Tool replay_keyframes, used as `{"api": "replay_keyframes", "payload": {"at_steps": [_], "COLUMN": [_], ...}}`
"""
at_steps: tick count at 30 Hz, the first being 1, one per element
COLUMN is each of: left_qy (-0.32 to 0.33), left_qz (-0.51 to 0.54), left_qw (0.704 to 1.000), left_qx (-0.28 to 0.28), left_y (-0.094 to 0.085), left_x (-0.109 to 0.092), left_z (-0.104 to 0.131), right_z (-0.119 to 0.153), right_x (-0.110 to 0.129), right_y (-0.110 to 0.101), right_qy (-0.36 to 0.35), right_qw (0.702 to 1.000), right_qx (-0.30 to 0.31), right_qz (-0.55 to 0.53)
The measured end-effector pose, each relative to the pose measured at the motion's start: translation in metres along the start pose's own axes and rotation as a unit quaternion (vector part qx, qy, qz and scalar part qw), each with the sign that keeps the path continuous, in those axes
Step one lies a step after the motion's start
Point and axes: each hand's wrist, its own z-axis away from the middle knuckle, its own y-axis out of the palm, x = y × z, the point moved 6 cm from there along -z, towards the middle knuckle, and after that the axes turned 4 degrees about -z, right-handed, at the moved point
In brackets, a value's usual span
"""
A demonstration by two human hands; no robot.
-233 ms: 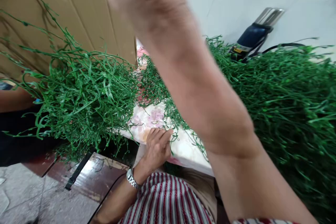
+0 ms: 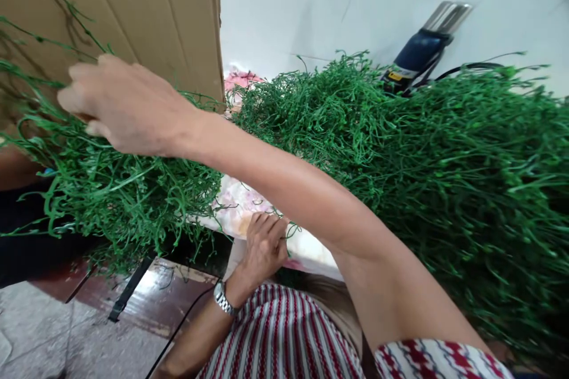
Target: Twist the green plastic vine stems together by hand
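Observation:
My left hand point(image 2: 267, 244), with a metal watch on its wrist, rests at the front edge of the table point(image 2: 233, 198). Its fingers are curled in; a thin green strand lies by the fingertips, but whether they hold it is hidden. My right arm reaches across to the left. At its end my right hand point(image 2: 124, 105), a little blurred, is over the left heap of green stems point(image 2: 128, 201), its fingers bent and the thumb below. What is inside them cannot be made out. A larger heap of green stems point(image 2: 466, 166) fills the right side.
A cardboard sheet point(image 2: 151, 18) stands behind the left heap. Against the white tiled wall point(image 2: 275, 12) a dark blue tool with a metal end point(image 2: 418, 56) leans among the stems, its black cable trailing right. Another person's arm point(image 2: 18, 169) shows at the left edge.
My right hand has come down from the top of the view and swung left over the left heap. The right heap shows more fully. My left hand has stayed at the table edge.

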Motion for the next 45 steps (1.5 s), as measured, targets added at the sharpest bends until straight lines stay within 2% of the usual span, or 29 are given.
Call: {"api": "replay_keyframes", "payload": {"at_steps": [4,8,10,12,14,16,19,21,24,25,27,29,30,31,32,34,35,36,39,42,45], "left_qy": [-0.002,-0.013,-0.011,-0.003,0.015,0.044,0.094,0.120,0.147,0.146,0.103,0.016,-0.027,-0.058,-0.074,-0.087,-0.097,-0.111,-0.156,-0.146,-0.116], "left_qz": [0.018,0.084,0.121,0.145,0.161,0.167,0.152,0.146,0.176,0.193,0.210,0.177,0.145,0.112,0.089,0.098,0.117,0.138,0.163,0.176,0.203], "left_qw": [1.000,0.996,0.993,0.989,0.987,0.985,0.981,0.975,0.964,0.962,0.970,0.984,0.988,0.992,0.993,0.986,0.981,0.976,0.972,0.972,0.972], "left_qx": [-0.001,-0.001,-0.012,-0.025,-0.025,-0.001,0.072,0.113,0.138,0.127,0.063,-0.015,-0.034,-0.026,0.010,0.100,0.122,0.124,0.070,0.048,0.025], "left_y": [-0.002,-0.004,-0.004,-0.002,0.003,0.009,0.019,0.019,0.008,0.001,-0.015,-0.028,-0.030,-0.029,-0.023,-0.008,-0.003,0.000,-0.006,-0.012,-0.017], "left_x": [0.000,0.001,-0.001,-0.006,-0.016,-0.030,-0.051,-0.058,-0.063,-0.062,-0.054,-0.041,-0.035,-0.031,-0.027,-0.022,-0.018,-0.013,0.003,0.007,0.003], "left_z": [0.000,0.000,0.001,0.003,0.003,0.003,0.002,0.004,0.011,0.012,0.011,0.005,0.001,-0.003,-0.008,-0.015,-0.016,-0.017,-0.012,-0.006,-0.006], "right_z": [0.033,0.101,0.146,0.196,0.245,0.284,0.318,0.332,0.348,0.352,0.357,0.358,0.356,0.354,0.352,0.349,0.349,0.351,0.364,0.379,0.382], "right_x": [0.008,-0.007,-0.023,-0.042,-0.055,-0.051,-0.034,-0.025,-0.013,-0.010,-0.002,0.007,0.012,0.017,0.022,0.028,0.031,0.031,0.025,0.011,0.005], "right_y": [-0.010,-0.017,-0.001,0.025,0.051,0.068,0.067,0.059,0.050,0.049,0.048,0.047,0.046,0.045,0.044,0.042,0.041,0.039,0.032,0.031,0.035], "right_qy": [0.026,0.035,0.079,0.170,0.264,0.301,0.307,0.322,0.327,0.325,0.323,0.314,0.307,0.300,0.293,0.285,0.281,0.279,0.310,0.378,0.381], "right_qw": [0.998,0.995,0.991,0.977,0.949,0.923,0.917,0.917,0.916,0.916,0.919,0.923,0.924,0.926,0.927,0.925,0.922,0.919,0.900,0.890,0.899], "right_qx": [-0.017,-0.052,-0.029,0.026,0.086,0.131,0.093,0.031,-0.047,-0.064,-0.092,-0.119,-0.132,-0.145,-0.156,-0.177,-0.190,-0.205,-0.246,-0.212,-0.142], "right_qz": [-0.060,-0.077,-0.103,-0.129,-0.147,-0.199,-0.237,-0.233,-0.229,-0.225,-0.209,-0.190,-0.183,-0.178,-0.176,-0.180,-0.186,-0.191,-0.182,-0.141,-0.161]}}
